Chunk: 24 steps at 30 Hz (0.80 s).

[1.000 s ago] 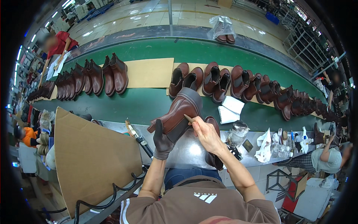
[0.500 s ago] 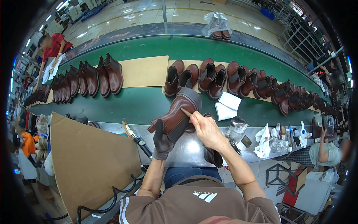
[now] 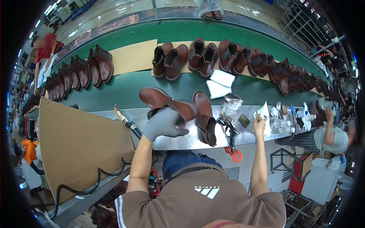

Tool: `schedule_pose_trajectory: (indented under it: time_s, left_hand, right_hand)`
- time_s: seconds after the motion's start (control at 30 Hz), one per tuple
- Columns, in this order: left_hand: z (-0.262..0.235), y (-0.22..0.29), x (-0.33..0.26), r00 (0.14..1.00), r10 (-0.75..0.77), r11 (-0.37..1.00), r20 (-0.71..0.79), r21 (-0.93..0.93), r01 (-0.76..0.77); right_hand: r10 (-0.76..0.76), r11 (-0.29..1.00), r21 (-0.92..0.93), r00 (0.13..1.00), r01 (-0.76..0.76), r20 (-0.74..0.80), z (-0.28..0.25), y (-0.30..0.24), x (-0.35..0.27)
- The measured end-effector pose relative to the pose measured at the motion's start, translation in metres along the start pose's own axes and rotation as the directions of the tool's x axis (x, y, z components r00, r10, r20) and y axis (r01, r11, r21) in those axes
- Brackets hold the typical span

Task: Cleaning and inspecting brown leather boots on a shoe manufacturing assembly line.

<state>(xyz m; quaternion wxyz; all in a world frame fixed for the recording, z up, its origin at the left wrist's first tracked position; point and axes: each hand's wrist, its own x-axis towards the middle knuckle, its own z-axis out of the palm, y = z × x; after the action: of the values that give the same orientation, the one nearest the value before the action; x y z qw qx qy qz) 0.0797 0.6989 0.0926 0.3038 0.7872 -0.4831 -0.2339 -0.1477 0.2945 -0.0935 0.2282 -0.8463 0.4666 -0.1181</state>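
My left hand [image 3: 161,123], in a grey glove, grips a brown leather ankle boot [image 3: 154,97] low over the metal worktop. That boot is tilted with its toe to the left, and motion blurs part of it. Just right of it, a matching boot [image 3: 203,110] stands on the worktop, toe pointing away. Bare, my right hand [image 3: 259,125] is out to the right, closed on a thin tan stick [image 3: 257,114] beside a crumpled white tissue [image 3: 264,123].
Brown boots [image 3: 207,57] line cardboard strips on the green conveyor [image 3: 121,93]. White sheets [image 3: 220,83] lie at its near edge. A black spray gun [image 3: 230,131] with a red coiled hose, a plastic-wrapped bundle [image 3: 231,106] and bottles [image 3: 282,123] occupy the worktop. A cardboard panel [image 3: 83,144] stands left.
The boot in my left hand has turned from sole-up and come down leftward. My right hand has left it and moved far right with the stick. The view has shifted slightly.
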Motion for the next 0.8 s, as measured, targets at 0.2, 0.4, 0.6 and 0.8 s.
schedule_pose_trajectory:
  time_s: [0.2, 0.4, 0.6, 0.8]
  left_hand:
    - [0.110, -0.011, 0.000, 0.890, 0.038, 0.781, 0.454, 0.542, -0.310]
    - [0.109, -0.034, -0.085, 0.829, -0.368, 0.819, -0.420, -0.570, 0.074]
    - [0.257, -0.125, -0.047, 0.769, -0.341, 0.916, -0.540, -0.006, 0.402]
    - [0.249, -0.107, -0.031, 0.873, -0.480, -0.335, -0.089, -0.901, -0.275]
  right_hand:
    - [-0.278, 0.959, 0.000, 0.938, 0.284, -0.208, 0.025, 0.001, -0.013]
    - [-0.420, 0.746, 0.614, 0.898, 0.257, 0.134, 0.005, -0.094, -0.125]
    - [-0.216, 0.800, 0.588, 0.857, -0.120, 0.468, 0.125, -0.095, -0.122]
    - [-0.098, 0.538, 0.576, 0.633, -0.615, 0.768, 0.061, -0.120, -0.145]
